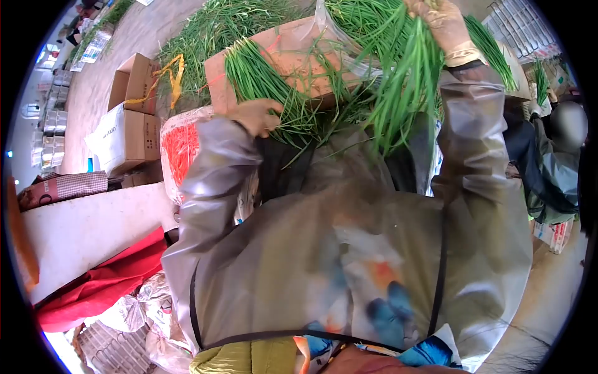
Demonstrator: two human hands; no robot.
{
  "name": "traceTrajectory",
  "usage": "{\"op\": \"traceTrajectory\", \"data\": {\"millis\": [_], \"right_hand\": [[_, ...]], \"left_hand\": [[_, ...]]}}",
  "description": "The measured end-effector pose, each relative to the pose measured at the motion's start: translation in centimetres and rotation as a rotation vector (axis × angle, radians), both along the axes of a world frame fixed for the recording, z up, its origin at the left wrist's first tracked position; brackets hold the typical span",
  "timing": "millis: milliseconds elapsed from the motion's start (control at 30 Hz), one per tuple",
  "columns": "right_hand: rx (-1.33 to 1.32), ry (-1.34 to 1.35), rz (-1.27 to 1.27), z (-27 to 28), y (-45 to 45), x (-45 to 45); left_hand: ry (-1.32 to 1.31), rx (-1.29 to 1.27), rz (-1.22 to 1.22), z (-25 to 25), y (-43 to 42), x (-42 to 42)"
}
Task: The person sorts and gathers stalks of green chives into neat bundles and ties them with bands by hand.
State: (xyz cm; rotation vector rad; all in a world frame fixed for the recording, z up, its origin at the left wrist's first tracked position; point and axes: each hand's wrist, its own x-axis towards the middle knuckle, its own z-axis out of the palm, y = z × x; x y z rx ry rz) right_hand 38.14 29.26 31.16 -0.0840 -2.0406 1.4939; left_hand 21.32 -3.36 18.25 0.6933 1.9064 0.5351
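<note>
My right hand, in a pale glove, is closed round the upper end of a loose bunch of long green stalks, whose leaves hang down. My left hand, also gloved, has its fingers curled beside a neater bundle of green stalks lying on a brown cardboard sheet; whether it grips any stalks cannot be made out. Loose stalks and bits of soil lie on the cardboard between my hands.
Heaps of green stalks lie beyond the cardboard. At the left are an open cardboard box, a bag of red ties and a red cloth. Another person sits at the right, near metal racks.
</note>
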Motion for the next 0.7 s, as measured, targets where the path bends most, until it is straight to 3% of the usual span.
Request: {"op": "traceTrajectory", "data": {"millis": [100, 133, 200, 267, 333, 367, 400, 433, 467, 500, 533, 567, 700], "right_hand": [[-0.123, 0.018, 0.100, 3.5, -4.7, -0.1], [-0.097, -0.007, 0.109, 3.6, -5.7, -0.8], [-0.166, 0.066, 0.284, 0.5, -7.4, -3.5], [-0.088, -0.052, 0.400, 0.6, -9.7, -4.3], [-0.384, -0.031, 0.458, -0.1, -12.6, -4.6], [-0.523, -0.100, 0.442, -0.3, -13.9, -4.2], [-0.665, -0.169, 0.421, -0.6, -14.9, -4.1], [-0.602, 0.019, 0.381, -2.0, -15.7, -5.3], [-0.462, 0.020, 0.321, -2.8, -16.4, -5.4], [-0.521, -0.015, 0.326, -5.1, -16.4, -5.7], [-0.580, -0.051, 0.331, -6.1, -16.6, -5.9], [-0.460, -0.195, 0.233, -6.7, -16.0, -5.5], [-0.441, -0.193, 0.004, -8.3, -11.3, -7.1]], "left_hand": [[-0.029, 0.275, 0.232, 7.5, -2.4, -0.9], [-0.066, 0.525, 0.281, 9.8, -2.7, 0.1], [0.019, 0.884, 0.261, 12.1, -1.9, 0.2], [0.092, 1.133, 0.224, 13.9, -0.1, 1.9], [-0.043, 1.216, 0.162, 13.2, 2.1, 2.7], [-0.327, 1.187, 0.117, 12.3, 2.9, 3.0], [-0.412, 1.251, 0.159, 10.6, 4.2, 3.6], [-0.462, 1.265, 0.213, 8.8, 4.5, 4.4], [-0.793, 1.168, 0.297, 6.0, 4.8, 4.5], [-0.774, 1.134, 0.301, 4.7, 4.9, 5.3], [-0.989, 0.966, 0.339, 4.0, 4.7, 6.1], [-1.034, 0.858, 0.356, 3.4, 4.2, 6.3], [-1.072, 0.692, 0.318, 0.9, 2.3, 6.9]]}}
